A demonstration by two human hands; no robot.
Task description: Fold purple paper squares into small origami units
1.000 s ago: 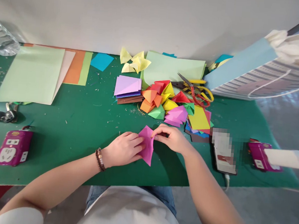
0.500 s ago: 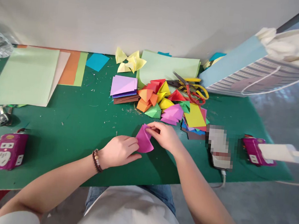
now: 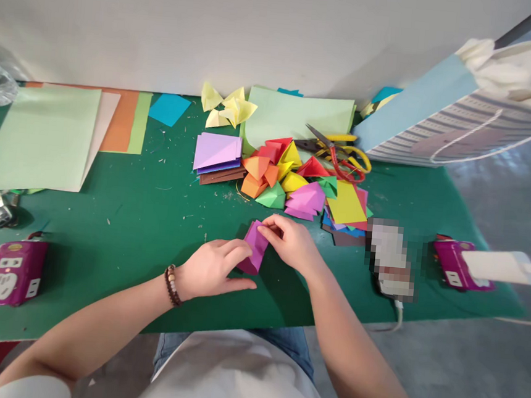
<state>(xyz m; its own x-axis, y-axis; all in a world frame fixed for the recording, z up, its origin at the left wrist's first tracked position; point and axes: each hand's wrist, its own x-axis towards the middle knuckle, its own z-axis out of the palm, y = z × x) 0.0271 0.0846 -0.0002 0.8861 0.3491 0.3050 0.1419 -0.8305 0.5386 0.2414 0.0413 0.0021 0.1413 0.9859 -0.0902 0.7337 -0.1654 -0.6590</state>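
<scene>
A small folded piece of purple paper (image 3: 256, 254) is held above the near middle of the green table, with a crease running down it. My right hand (image 3: 289, 241) pinches its upper right corner between thumb and forefinger. At its left edge is my left hand (image 3: 215, 266), fingers curled against the paper and thumb stretched out below. The left fingertips are partly hidden behind the paper. Just beyond lie folded pieces in pink (image 3: 305, 200), orange (image 3: 253, 176), yellow (image 3: 293, 181), red (image 3: 313, 167) and green (image 3: 271, 195).
Scissors (image 3: 338, 162) and pliers lie behind the folded pieces. Paper stacks (image 3: 217, 151) flank them. A phone (image 3: 389, 253) and a purple power adapter (image 3: 457, 265) are right; another adapter (image 3: 12, 273) and keys (image 3: 4, 210) are left. A striped paper bag (image 3: 462, 129) stands back right.
The purple paper has turned and now looks narrower and more upright, its fold facing me. My left fingers have shifted slightly along its left edge, the thumb spreading further out.
</scene>
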